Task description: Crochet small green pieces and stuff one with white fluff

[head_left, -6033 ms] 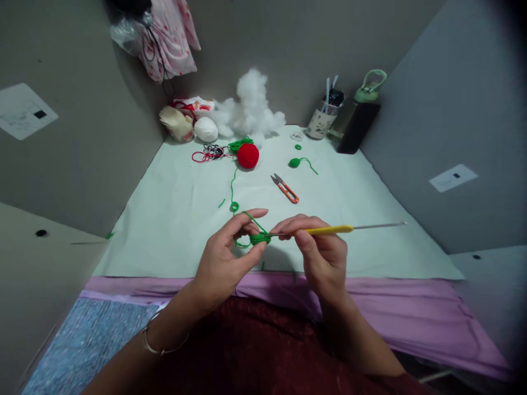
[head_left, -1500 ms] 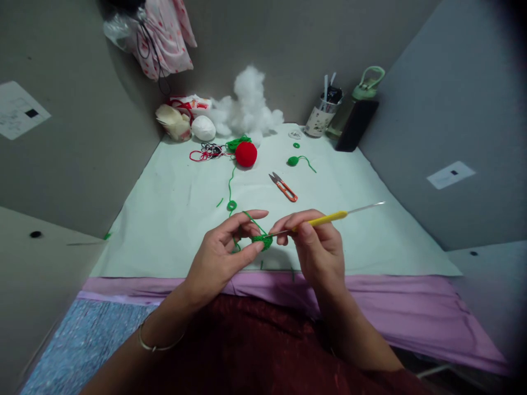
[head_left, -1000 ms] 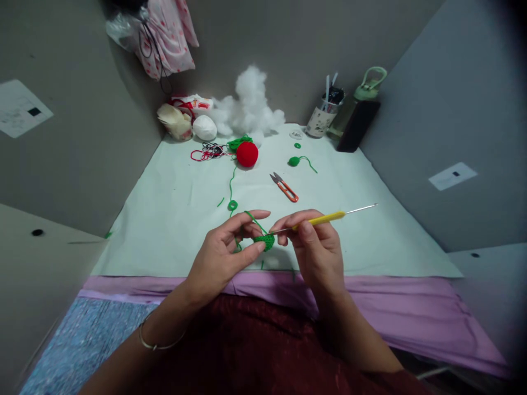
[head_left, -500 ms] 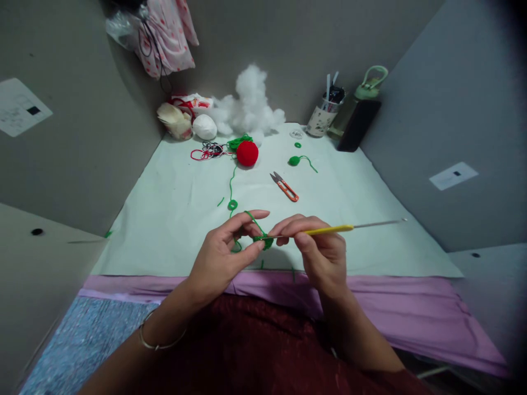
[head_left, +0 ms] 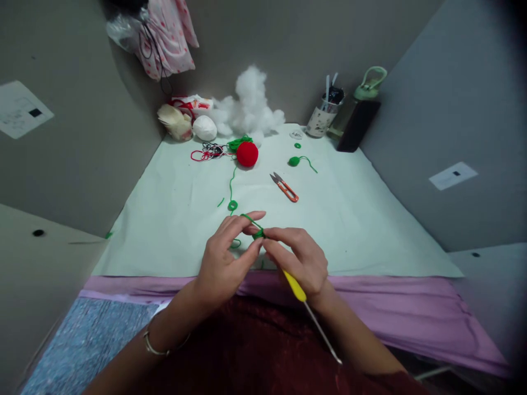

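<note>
My left hand [head_left: 224, 258] pinches a small green crochet piece [head_left: 258, 234] between thumb and fingers, with green yarn [head_left: 248, 219] running over its raised forefinger. My right hand [head_left: 300, 259] is closed round a yellow-handled crochet hook [head_left: 295, 286]. The hook's working end meets the green piece, and its metal tail points down toward my lap. Both hands hover just above the near edge of the pale green mat [head_left: 362, 219].
Orange thread snips [head_left: 285, 187] lie mid-mat. Behind them are a red crochet ball [head_left: 247, 154], a green yarn bit [head_left: 293, 161], tangled threads [head_left: 208, 152] and white stuffing [head_left: 251, 107]. A cup of tools [head_left: 325, 114] and a bottle [head_left: 358, 118] stand at the back right. Grey walls enclose the desk.
My right hand has swung the hook round: its tail pointed right over the mat, and now points down toward my lap. The left hand keeps its pinch on the green piece.
</note>
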Demonstrator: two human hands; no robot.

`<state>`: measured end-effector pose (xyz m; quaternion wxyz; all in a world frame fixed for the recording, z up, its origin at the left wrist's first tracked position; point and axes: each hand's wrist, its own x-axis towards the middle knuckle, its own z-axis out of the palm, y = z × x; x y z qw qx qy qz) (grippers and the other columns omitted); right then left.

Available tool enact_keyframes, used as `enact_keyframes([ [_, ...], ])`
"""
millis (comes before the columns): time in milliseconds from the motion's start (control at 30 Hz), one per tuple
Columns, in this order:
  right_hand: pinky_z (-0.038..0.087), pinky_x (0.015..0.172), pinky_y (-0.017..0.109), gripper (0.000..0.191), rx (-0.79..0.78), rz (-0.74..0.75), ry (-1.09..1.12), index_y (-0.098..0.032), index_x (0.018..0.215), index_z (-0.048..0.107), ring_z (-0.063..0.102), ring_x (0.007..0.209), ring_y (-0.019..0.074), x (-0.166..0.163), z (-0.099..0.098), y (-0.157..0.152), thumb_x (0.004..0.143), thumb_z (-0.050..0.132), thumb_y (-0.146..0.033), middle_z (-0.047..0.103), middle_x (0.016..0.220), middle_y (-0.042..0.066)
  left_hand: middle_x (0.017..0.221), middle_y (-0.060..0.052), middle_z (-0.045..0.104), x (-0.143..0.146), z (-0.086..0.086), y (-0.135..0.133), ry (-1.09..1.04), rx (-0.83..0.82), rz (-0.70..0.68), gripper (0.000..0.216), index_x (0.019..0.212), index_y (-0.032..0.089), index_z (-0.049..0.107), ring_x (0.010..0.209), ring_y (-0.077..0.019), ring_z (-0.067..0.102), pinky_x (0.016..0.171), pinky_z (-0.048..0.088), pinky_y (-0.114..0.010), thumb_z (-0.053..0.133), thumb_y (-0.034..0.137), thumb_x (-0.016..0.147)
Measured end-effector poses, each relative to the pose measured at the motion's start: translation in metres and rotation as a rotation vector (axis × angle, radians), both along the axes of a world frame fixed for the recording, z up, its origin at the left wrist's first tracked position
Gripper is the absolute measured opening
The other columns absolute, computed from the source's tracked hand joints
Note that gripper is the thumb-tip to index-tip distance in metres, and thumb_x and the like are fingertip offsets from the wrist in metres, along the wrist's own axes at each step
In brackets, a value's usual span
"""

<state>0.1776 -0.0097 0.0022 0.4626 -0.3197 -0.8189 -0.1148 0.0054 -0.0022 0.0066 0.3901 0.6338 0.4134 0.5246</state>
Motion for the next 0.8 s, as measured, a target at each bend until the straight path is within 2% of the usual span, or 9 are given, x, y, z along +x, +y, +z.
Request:
enact_keyframes([
  [67,0.063,0.078,0.034,0.029,0.018,-0.045,0.001,-0.02,0.115,0.073,0.073,0.094,0.0213,0.0,-0.003,-0.002,0.091,0.066,-0.004,0.077,0.105,0.011,0.096,-0.002,0.068,0.002,0.003,-0.003,-0.159,-0.159,-0.04,0.035,0.121,0.024,0.073,0.093,-0.0161,0.062,0.096,0.049,-0.033,0.073,0.016,0.086],
  [167,0.062,0.081,0.033,0.041,0.027,-0.073,0.041,-0.024,0.119,0.075,0.072,0.097,0.0207,0.0,-0.007,-0.006,0.086,0.072,0.0,0.076,0.107,0.008,0.084,0.001,0.061,0.004,0.006,-0.004,-0.477,-0.505,-0.22,0.05,0.134,0.024,0.068,0.078,-0.0118,0.057,0.078,0.049,-0.026,0.08,0.026,0.085],
  [233,0.062,0.08,0.033,0.04,-0.027,-0.014,0.139,-0.025,0.121,0.075,0.071,0.097,0.0198,0.0,-0.007,-0.006,0.089,0.07,-0.002,0.076,0.108,0.007,0.082,0.001,0.058,0.004,0.007,-0.001,-0.636,-0.687,-0.349,0.059,0.137,0.022,0.067,0.07,-0.0088,0.05,0.066,0.044,-0.021,0.084,0.031,0.081],
  [300,0.061,0.078,0.034,0.033,-0.172,0.1,0.312,-0.026,0.121,0.075,0.071,0.096,0.0193,0.001,-0.005,-0.004,0.095,0.064,-0.008,0.077,0.107,0.006,0.082,0.001,0.055,0.001,0.009,0.004,-0.703,-0.768,-0.404,0.06,0.135,0.02,0.069,0.067,-0.0071,0.044,0.059,0.038,-0.019,0.086,0.029,0.078],
  [400,0.06,0.073,0.035,0.023,-0.455,0.23,0.637,-0.026,0.11,0.076,0.07,0.081,0.0177,0.003,0.002,0.0,0.101,0.058,-0.016,0.077,0.096,0.005,0.08,0.001,0.053,-0.003,0.01,0.009,-0.71,-0.725,-0.375,0.053,0.129,0.017,0.073,0.067,-0.0071,0.043,0.059,0.038,-0.019,0.084,0.025,0.077],
  [500,0.058,0.065,0.033,0.018,-0.662,0.321,0.884,-0.024,0.099,0.076,0.066,0.069,0.015,0.003,0.005,0.005,0.102,0.059,-0.024,0.075,0.089,0.004,0.084,0.0,0.056,-0.004,0.01,0.009,-0.625,-0.617,-0.324,0.044,0.123,0.018,0.076,0.075,-0.0099,0.049,0.07,0.044,-0.022,0.081,0.025,0.08],
  [633,0.058,0.069,0.033,0.014,-0.726,0.375,0.907,-0.023,0.095,0.077,0.068,0.077,0.0163,-0.001,0.001,0.006,0.099,0.064,-0.029,0.074,0.089,0.004,0.092,-0.002,0.061,0.0,0.007,0.003,-0.437,-0.512,-0.302,0.047,0.13,0.024,0.072,0.088,-0.0154,0.057,0.089,0.048,-0.03,0.079,0.03,0.084],
  [800,0.059,0.069,0.033,0.014,-0.763,0.382,0.893,-0.025,0.099,0.079,0.069,0.076,0.0153,-0.002,0.002,0.004,0.099,0.065,-0.028,0.074,0.093,0.004,0.093,-0.001,0.059,0.003,0.006,0.004,-0.408,-0.456,-0.252,0.052,0.138,0.026,0.066,0.089,-0.0153,0.055,0.09,0.046,-0.03,0.074,0.025,0.087],
])
